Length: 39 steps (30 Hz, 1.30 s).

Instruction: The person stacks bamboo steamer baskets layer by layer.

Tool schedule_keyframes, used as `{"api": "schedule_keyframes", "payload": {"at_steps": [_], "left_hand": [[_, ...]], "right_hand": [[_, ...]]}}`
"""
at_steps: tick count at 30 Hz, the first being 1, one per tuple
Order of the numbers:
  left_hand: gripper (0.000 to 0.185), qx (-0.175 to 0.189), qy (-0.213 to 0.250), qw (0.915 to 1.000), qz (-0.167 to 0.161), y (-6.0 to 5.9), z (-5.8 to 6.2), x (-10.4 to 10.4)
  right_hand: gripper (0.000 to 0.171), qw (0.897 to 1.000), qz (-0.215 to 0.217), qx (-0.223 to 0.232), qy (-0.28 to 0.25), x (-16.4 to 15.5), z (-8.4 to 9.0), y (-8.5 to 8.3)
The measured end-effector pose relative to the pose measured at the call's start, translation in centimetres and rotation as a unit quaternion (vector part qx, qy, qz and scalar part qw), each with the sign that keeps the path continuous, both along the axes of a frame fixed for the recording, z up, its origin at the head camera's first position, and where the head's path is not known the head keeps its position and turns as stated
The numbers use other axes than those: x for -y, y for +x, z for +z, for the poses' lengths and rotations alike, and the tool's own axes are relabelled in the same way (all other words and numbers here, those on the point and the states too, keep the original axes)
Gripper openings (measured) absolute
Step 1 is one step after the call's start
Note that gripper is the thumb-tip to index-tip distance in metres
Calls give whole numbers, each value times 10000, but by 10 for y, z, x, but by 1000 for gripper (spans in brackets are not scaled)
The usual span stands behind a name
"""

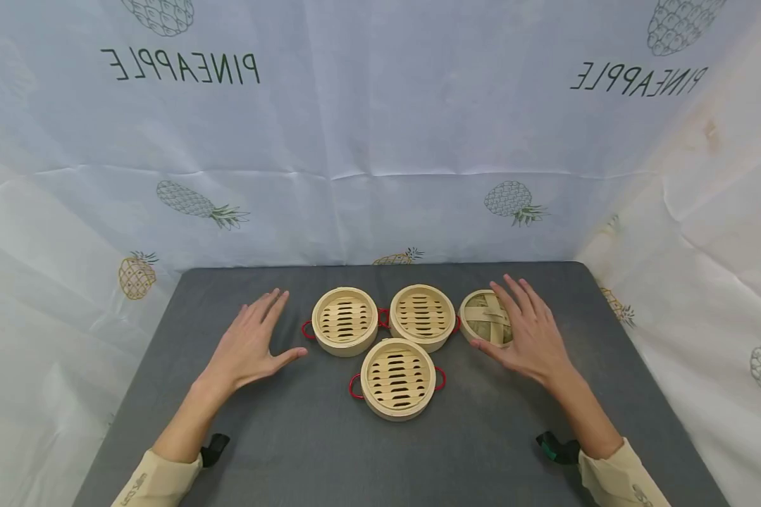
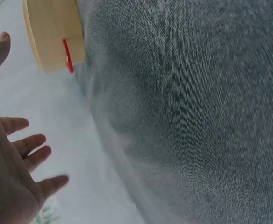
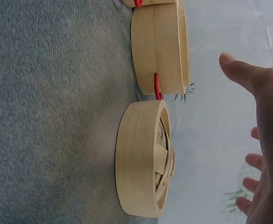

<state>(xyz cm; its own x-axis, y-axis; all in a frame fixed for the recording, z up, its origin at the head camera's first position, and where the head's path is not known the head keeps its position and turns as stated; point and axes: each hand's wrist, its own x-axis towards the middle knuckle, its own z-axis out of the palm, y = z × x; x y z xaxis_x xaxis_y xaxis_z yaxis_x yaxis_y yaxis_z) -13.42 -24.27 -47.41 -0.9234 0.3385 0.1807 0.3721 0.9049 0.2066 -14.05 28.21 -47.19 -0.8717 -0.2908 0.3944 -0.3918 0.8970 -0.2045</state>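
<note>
Three round bamboo steamer baskets with slatted bottoms and red handles lie on a dark grey table. One steamer basket [image 1: 345, 349] is at the back left, a second steamer basket [image 1: 423, 342] beside it, and a third steamer basket [image 1: 398, 412] in front of them. At the right, a woven domed bamboo lid [image 1: 485, 318] lies partly hidden under my right hand [image 1: 533, 338], which hovers over its right side with fingers spread. My left hand [image 1: 249, 345], fingers extended and thumb out, is held left of the back-left basket. Neither hand holds anything.
The dark table [image 1: 279, 451] ends at a pale curtain [image 1: 355, 127] printed with pineapples, which also hangs along both sides. Dark straps [image 1: 215, 449] show at the wrists, next to cream sleeves.
</note>
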Motion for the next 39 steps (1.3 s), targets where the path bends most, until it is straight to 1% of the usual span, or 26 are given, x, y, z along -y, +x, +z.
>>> {"api": "schedule_keyframes", "payload": {"at_steps": [3,9,13,17,22,24,27,28,31,32,34,35,38,39], "left_hand": [[109,153,240,9996,-36,-1,-3,-2],[98,674,702,9952,-45,-1,-6,-5],[95,777,875,9930,-169,-4,-7,-7],[93,824,1060,9903,-345,-7,-8,-9],[88,1075,1232,9856,-436,-11,-14,-11],[87,1168,1321,9831,-490,-13,-17,-10],[86,1216,1520,9790,-610,-16,-25,-8],[85,1148,1562,9788,-656,-19,-33,-5],[86,1008,1715,9766,-816,-22,-41,-2],[86,944,1740,9763,-870,-24,-46,0],[85,947,1780,9749,-949,-25,-46,-1],[86,1014,1799,9736,-972,-23,-39,-4],[84,1236,1786,9719,-911,-23,-34,-8],[84,1341,1780,9709,-875,-21,-29,-11]], "right_hand": [[108,9995,97,106,-282,2,-1,3],[105,9946,287,518,-854,6,-1,8],[105,9892,488,720,-1179,7,-3,11],[105,9811,703,940,-1541,10,-3,13],[105,9723,834,1280,-1772,16,-5,18],[104,9695,882,1374,-1827,19,-7,21],[102,9669,970,1440,-1872,24,-11,25],[101,9658,1003,1467,-1888,25,-12,27],[100,9636,1124,1485,-1917,30,-15,31],[100,9628,1155,1494,-1935,32,-16,33],[100,9611,1223,1508,-1967,34,-17,36],[100,9601,1266,1509,-1985,36,-18,37],[99,9559,1382,1570,-2063,40,-23,40],[99,9540,1429,1598,-2097,41,-25,41]]}}
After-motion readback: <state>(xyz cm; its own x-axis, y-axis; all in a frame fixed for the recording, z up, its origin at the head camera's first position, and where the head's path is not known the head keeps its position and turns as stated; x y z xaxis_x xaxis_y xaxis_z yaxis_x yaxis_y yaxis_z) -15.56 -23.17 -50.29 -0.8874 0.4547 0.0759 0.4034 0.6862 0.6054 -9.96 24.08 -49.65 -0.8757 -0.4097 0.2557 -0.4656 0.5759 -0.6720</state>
